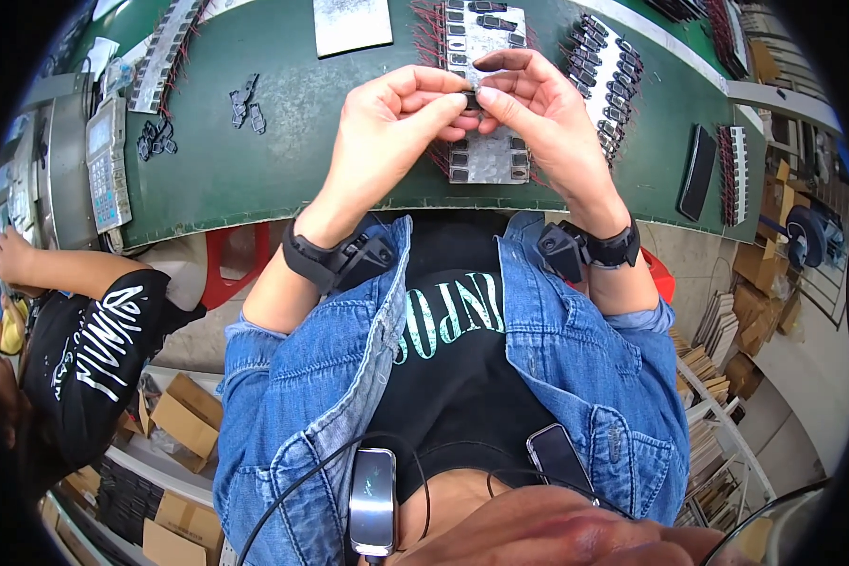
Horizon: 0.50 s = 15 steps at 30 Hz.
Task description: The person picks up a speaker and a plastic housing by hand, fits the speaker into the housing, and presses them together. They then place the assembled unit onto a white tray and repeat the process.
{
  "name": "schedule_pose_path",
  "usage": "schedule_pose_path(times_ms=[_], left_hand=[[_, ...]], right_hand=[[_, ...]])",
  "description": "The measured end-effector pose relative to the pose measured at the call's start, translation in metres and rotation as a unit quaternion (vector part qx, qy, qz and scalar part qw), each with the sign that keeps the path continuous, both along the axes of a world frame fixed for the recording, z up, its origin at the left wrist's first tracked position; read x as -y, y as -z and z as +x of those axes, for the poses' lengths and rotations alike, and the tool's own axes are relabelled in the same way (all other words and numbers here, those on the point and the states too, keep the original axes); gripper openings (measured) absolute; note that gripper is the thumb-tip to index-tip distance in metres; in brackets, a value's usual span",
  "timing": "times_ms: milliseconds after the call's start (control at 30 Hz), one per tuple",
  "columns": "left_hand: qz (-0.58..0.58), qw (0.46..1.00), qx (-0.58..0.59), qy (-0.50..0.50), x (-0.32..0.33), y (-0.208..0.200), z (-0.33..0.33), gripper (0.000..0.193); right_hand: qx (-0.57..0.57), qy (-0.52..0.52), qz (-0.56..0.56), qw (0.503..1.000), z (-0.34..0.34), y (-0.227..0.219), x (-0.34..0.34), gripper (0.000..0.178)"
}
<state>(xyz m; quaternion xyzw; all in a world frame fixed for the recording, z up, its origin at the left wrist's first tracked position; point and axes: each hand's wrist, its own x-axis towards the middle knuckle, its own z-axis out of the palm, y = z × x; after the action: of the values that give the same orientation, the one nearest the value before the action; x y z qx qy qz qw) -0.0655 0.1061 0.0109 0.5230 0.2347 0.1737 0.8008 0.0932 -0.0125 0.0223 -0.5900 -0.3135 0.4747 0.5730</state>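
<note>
Black part — pinched by left hand, right hand, green table

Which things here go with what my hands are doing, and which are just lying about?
Likely in the work:
Black part, between left hand and right hand
Metal strip beneath, with black pieces and red wires

Seemingly just lying about:
White plate, far side
Black slab, right
Cartons behind you, left
</note>
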Motion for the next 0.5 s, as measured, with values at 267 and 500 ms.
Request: schedule_pose_path(times_ms=[267, 500], left_hand=[[-0.039, 0.999, -0.002, 0.015, -0.003, -0.007, 0.000, 0.027], [0.081, 0.989, -0.059, 0.110, -0.013, -0.002, -0.005, 0.019]], right_hand=[[-0.002, -0.004, 0.018, 1.000, 0.003, 0.004, -0.001, 0.034], [0.183, -0.024, 0.047, 0.982, -0.013, -0.006, 0.007, 0.027]])
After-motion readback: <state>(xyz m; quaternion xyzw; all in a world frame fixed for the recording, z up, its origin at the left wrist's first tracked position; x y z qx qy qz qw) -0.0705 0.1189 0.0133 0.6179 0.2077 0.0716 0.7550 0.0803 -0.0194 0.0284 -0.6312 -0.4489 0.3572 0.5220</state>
